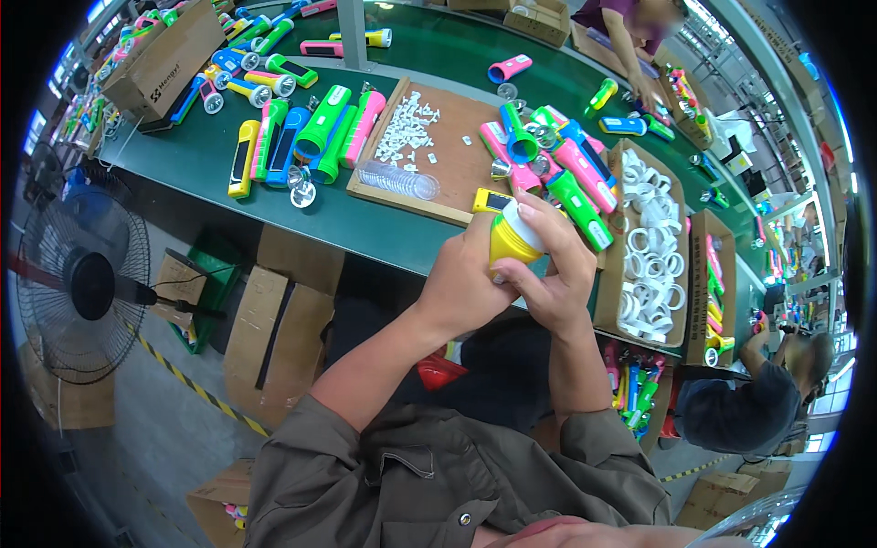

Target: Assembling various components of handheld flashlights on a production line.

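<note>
A yellow flashlight (512,245) is held between my two hands in front of the table's near edge. My left hand (459,281) is closed round its body. The fingers of my right hand (568,274) are curled over the head end, at the white ring (527,225) there. Part of the yellow handle shows above my left hand, while the rest of it is covered. Beyond my hands lies a brown board (457,100) with a wooden edge, bearing small white parts (406,128) and a row of clear round lenses (399,180).
Flashlights (311,137) in several colours lie left of the board, and more (571,164) lie to its right. A cardboard box of white rings (650,247) stands at the right. A fan (87,279) is at far left. Co-workers (744,402) are at the right and across the table.
</note>
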A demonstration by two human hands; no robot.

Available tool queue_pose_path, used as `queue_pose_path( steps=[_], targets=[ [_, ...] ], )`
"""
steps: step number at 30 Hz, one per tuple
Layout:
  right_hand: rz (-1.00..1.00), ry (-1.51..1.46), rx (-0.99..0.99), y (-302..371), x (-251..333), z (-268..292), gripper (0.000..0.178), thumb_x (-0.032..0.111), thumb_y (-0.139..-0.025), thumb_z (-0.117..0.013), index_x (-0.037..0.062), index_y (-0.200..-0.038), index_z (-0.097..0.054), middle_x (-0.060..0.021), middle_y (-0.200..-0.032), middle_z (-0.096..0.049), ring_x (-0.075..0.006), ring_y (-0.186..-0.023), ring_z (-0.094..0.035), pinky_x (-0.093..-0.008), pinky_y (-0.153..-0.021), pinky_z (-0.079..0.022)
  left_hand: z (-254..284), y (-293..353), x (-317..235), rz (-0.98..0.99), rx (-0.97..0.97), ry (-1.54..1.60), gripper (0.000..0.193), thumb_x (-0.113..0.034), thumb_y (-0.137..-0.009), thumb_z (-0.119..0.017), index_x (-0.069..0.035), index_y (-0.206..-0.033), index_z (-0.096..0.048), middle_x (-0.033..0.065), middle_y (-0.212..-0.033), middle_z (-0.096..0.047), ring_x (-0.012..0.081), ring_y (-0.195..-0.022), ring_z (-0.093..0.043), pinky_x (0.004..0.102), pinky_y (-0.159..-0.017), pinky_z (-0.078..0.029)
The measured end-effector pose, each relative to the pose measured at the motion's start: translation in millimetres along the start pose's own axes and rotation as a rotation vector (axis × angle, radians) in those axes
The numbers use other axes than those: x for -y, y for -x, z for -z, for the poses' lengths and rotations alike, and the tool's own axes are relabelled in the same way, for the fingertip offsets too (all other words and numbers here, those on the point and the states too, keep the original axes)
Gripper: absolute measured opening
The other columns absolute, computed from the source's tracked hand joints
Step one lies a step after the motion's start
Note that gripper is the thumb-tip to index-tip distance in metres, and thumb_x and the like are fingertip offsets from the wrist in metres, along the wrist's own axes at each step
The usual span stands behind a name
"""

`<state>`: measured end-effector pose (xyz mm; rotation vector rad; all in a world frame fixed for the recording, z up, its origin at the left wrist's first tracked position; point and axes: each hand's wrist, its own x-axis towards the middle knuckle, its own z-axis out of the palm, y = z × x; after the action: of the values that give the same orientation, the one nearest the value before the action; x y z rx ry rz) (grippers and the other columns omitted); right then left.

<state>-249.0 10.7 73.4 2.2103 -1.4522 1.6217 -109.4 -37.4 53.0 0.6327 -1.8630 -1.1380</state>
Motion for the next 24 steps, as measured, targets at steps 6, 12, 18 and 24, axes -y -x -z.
queue_pose_path(
  steps=[6,12,18,24],
  targets=[
    [-0.145,-0.092,0.054,-2,20,27,0.063,0.02,-0.069,-0.088,0.0014,-0.123,-0.061,-0.0186,-0.123,-0.065,-0.0305,-0.114,-0.064,-0.039,-0.098,-0.05,2,0,-30,0.034,0.15,0.084,0.049,-0.009,-0.068,-0.077,0.0,-0.109,-0.052,0.0189,-0.093,-0.068,0.0385,-0.09,-0.068,0.0415,-0.075,-0.054],
    [0.037,-0.067,0.048,-13,41,48,0.059,0.018,-0.075,-0.083,0.0011,-0.126,-0.059,-0.0196,-0.127,-0.061,-0.0318,-0.114,-0.061,-0.0377,-0.096,-0.049,-1,6,-49,0.01,0.257,0.312,0.049,-0.007,-0.068,-0.076,-0.001,-0.109,-0.052,0.0124,-0.09,-0.066,0.0279,-0.08,-0.069,0.0376,-0.072,-0.054],
    [-0.112,-0.26,0.044,1,55,51,0.064,0.016,-0.075,-0.082,0.0025,-0.131,-0.053,-0.0208,-0.129,-0.058,-0.0296,-0.118,-0.059,-0.0394,-0.1,-0.045,17,11,-76,0.303,0.587,0.765,0.042,-0.003,-0.073,-0.072,-0.003,-0.11,-0.053,0.0078,-0.082,-0.062,0.017,-0.066,-0.065,0.0293,-0.059,-0.054],
    [-0.112,-0.59,-0.014,-3,80,51,0.066,0.014,-0.077,-0.081,0.0029,-0.134,-0.048,-0.0235,-0.133,-0.053,-0.0316,-0.125,-0.054,-0.0409,-0.104,-0.043,17,17,-86,0.282,0.695,1.037,0.037,-0.002,-0.075,-0.071,-0.001,-0.107,-0.054,0.0074,-0.078,-0.061,0.0159,-0.062,-0.064,0.0285,-0.057,-0.054]
  ],
)
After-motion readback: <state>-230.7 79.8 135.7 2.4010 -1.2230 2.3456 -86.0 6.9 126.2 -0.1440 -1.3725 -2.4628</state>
